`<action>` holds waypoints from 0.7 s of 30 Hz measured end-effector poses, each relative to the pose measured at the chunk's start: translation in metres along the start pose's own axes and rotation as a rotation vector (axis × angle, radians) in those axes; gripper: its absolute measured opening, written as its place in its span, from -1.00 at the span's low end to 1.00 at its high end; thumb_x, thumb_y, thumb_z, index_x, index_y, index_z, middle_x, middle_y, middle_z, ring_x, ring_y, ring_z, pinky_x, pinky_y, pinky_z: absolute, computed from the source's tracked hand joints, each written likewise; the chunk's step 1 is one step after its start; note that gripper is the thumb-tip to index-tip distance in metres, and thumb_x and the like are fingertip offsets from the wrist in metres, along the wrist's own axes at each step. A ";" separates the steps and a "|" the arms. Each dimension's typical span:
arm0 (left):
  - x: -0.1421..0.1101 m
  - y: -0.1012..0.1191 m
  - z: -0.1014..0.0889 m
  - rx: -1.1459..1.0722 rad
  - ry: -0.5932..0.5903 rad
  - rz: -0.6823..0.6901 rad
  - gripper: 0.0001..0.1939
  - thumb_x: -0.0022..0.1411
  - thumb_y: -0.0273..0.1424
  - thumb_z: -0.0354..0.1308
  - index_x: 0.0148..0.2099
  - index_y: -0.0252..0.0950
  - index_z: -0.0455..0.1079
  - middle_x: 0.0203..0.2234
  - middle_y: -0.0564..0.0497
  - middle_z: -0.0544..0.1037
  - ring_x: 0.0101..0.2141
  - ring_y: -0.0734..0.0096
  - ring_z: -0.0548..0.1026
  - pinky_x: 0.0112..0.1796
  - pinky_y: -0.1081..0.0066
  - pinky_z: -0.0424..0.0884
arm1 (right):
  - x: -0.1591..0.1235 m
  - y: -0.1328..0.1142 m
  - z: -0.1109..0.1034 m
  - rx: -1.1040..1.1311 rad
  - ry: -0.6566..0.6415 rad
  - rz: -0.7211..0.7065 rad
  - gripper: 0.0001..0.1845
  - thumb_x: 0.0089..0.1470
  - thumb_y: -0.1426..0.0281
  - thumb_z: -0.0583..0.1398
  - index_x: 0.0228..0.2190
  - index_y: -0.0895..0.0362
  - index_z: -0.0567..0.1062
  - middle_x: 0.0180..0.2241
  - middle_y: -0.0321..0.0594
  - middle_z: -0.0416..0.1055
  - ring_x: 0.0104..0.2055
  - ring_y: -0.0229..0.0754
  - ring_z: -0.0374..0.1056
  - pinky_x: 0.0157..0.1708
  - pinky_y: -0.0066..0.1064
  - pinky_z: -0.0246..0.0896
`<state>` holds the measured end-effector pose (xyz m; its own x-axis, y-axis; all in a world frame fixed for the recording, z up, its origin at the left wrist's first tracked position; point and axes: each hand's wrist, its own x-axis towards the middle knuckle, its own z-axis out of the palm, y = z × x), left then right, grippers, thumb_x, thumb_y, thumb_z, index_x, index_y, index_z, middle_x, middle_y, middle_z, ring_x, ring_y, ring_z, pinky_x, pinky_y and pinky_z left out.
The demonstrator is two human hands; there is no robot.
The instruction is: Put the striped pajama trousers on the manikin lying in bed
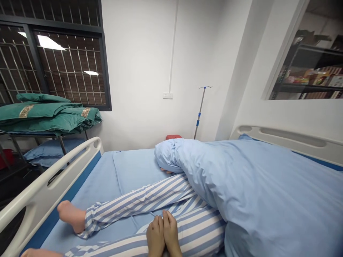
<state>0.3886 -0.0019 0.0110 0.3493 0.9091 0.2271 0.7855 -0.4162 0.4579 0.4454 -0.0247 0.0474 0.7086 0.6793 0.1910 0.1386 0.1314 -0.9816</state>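
Both bare hands come in from the near edge of the view and meet over the striped trousers (158,194). The left hand (155,232) and the right hand (170,228) are side by side, touching along their inner edges, backs up and wrists close together. On each, the fingers are drawn together and bent, pointing away across the bed (134,160); whether they pinch any cloth underneath I can't tell. A small dark spot shows on the back of the left hand.

The trousers, blue and white stripes running along the legs, are on a figure lying across the bed. The farther leg stretches out to the left, its cuff bunched at the ankle above a bare foot (71,216); the nearer leg passes under the hands, and its foot is partly cut off at the bottom corner. A light blue quilt (241,178) covers the figure from the hips up, puffed and creased, spreading to the right. A few fingertips peep out beneath its far left fold.

Pale bed rails (50,171) stand at either end. Beyond the bed, a drip stand (200,107) leans a little against the view of the white wall (139,71), and green bedding (50,116) is piled under the barred window (69,64).
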 end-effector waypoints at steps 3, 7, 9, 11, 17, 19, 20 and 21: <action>0.001 0.006 -0.015 -0.074 -0.016 -0.068 -0.71 0.22 -0.44 -0.08 -0.13 -0.20 0.44 -0.20 -0.06 0.53 -0.28 0.35 0.47 -0.25 0.44 0.31 | 0.003 -0.003 0.001 -0.056 0.001 -0.029 -0.48 -0.03 -0.07 0.02 -0.68 0.10 0.16 -0.69 -0.39 0.09 -0.57 -0.29 0.04 -0.55 -0.46 0.05; -0.001 0.016 -0.037 -0.132 -0.145 -0.119 -0.65 0.27 -0.37 -0.20 -0.14 -0.22 0.42 -0.29 -0.06 0.56 -0.29 0.35 0.47 -0.29 0.43 0.27 | 0.013 -0.025 -0.002 -0.218 -0.027 -0.064 -0.50 0.01 0.00 0.03 -0.70 0.10 0.15 -0.71 -0.39 0.09 -0.60 -0.31 0.02 -0.57 -0.47 -0.06; -0.002 0.020 -0.046 -0.121 -0.194 -0.102 -0.65 0.28 -0.35 -0.21 -0.14 -0.22 0.42 -0.30 -0.05 0.56 -0.27 0.33 0.47 -0.30 0.43 0.25 | 0.018 -0.039 -0.005 -0.255 -0.053 -0.127 -0.51 0.06 0.04 0.01 -0.70 0.11 0.14 -0.71 -0.41 0.07 -0.61 -0.33 0.00 -0.57 -0.47 -0.10; -0.003 0.023 -0.051 -0.115 -0.201 -0.091 -0.64 0.28 -0.33 -0.21 -0.18 -0.21 0.42 -0.31 -0.04 0.56 -0.25 0.32 0.46 -0.30 0.43 0.23 | 0.020 -0.045 -0.011 -0.260 -0.060 -0.179 -0.52 0.08 0.06 -0.01 -0.69 0.11 0.15 -0.71 -0.42 0.05 -0.61 -0.33 -0.01 -0.57 -0.48 -0.12; -0.004 0.024 -0.053 -0.132 -0.188 -0.112 -0.66 0.27 -0.32 -0.18 -0.20 -0.21 0.43 -0.29 -0.04 0.57 -0.25 0.33 0.47 -0.29 0.45 0.22 | 0.001 -0.011 -0.027 -0.384 -0.084 -0.193 -0.53 0.10 0.07 -0.01 -0.66 0.11 0.27 -0.70 -0.33 0.21 -0.61 -0.29 0.09 -0.54 -0.45 -0.15; -0.004 0.024 -0.051 -0.121 -0.188 -0.106 -0.67 0.27 -0.33 -0.17 -0.18 -0.22 0.43 -0.29 -0.04 0.57 -0.26 0.33 0.47 -0.29 0.45 0.23 | -0.005 -0.002 -0.028 -0.442 -0.088 -0.214 -0.56 0.12 0.11 -0.02 -0.63 0.11 0.31 -0.67 -0.28 0.28 -0.60 -0.27 0.13 -0.52 -0.43 -0.17; -0.004 0.023 -0.049 -0.114 -0.184 -0.098 -0.67 0.27 -0.34 -0.17 -0.17 -0.23 0.43 -0.29 -0.05 0.57 -0.26 0.33 0.47 -0.29 0.45 0.23 | -0.007 0.000 -0.028 -0.457 -0.079 -0.218 -0.57 0.13 0.13 -0.02 -0.63 0.10 0.32 -0.67 -0.27 0.30 -0.60 -0.27 0.15 -0.52 -0.43 -0.18; -0.004 0.022 -0.047 -0.109 -0.177 -0.090 -0.67 0.27 -0.34 -0.17 -0.16 -0.24 0.43 -0.29 -0.06 0.57 -0.26 0.33 0.47 -0.28 0.45 0.23 | -0.007 0.000 -0.028 -0.462 -0.071 -0.222 -0.57 0.13 0.13 -0.02 -0.63 0.10 0.33 -0.67 -0.26 0.30 -0.61 -0.26 0.15 -0.53 -0.42 -0.19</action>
<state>0.3806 -0.0159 0.0608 0.3719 0.9277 0.0309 0.7613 -0.3239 0.5616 0.4593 -0.0497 0.0459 0.5810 0.7207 0.3782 0.5826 -0.0438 -0.8116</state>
